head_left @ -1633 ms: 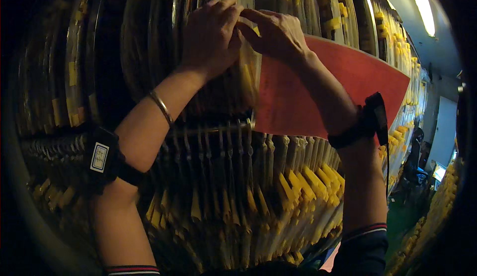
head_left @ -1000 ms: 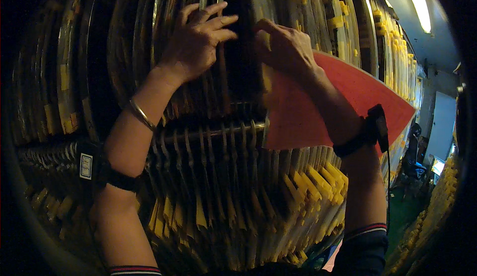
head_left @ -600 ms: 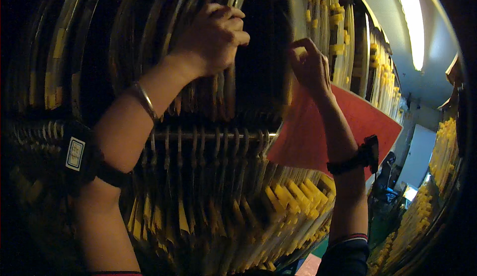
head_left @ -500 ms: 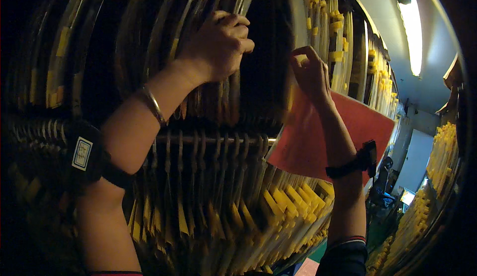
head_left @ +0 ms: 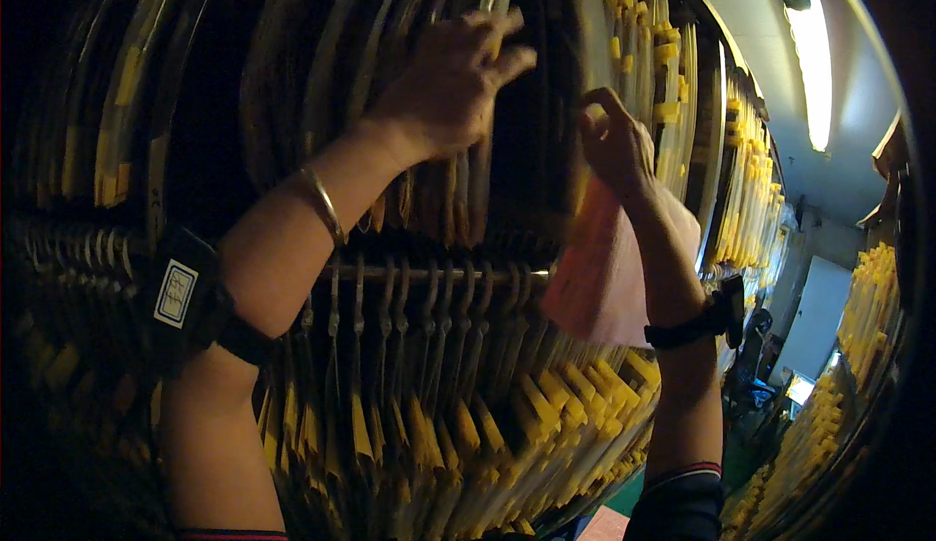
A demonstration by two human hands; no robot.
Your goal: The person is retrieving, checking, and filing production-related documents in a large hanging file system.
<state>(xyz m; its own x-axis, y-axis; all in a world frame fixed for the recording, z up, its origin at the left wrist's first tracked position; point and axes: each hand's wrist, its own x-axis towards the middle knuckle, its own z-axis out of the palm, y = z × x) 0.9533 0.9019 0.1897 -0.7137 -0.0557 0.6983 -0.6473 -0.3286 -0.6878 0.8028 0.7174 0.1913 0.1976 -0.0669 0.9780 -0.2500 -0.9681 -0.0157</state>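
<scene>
My left hand point(head_left: 453, 83) is raised among hanging clear sleeves point(head_left: 385, 63) on the upper rack, its fingers apart and somewhat blurred. It seems to hold nothing; whether it touches the nearest sleeve, I cannot tell. To the right, my right hand point(head_left: 616, 143) is closed, with thumb and forefinger curled together. A red-pink sheet point(head_left: 604, 283) hangs below it, partly behind my right forearm. The sheet's upper edge runs up to the hand, and the exact grip is hidden. A dark gap lies between the two hands.
Beneath the hands runs a metal rail point(head_left: 507, 273) with several hooks point(head_left: 405, 297). Yellow-tabbed folders point(head_left: 546, 414) hang lower down. More yellow-tabbed sleeves point(head_left: 673, 83) line the rack at right. Another rack point(head_left: 858, 346) stands across the aisle, under a tube light point(head_left: 809, 73).
My left hand has shifted slightly right and its fingers have spread. The red-pink sheet has swung inward and now looks narrower and bent. My right hand has barely moved.
</scene>
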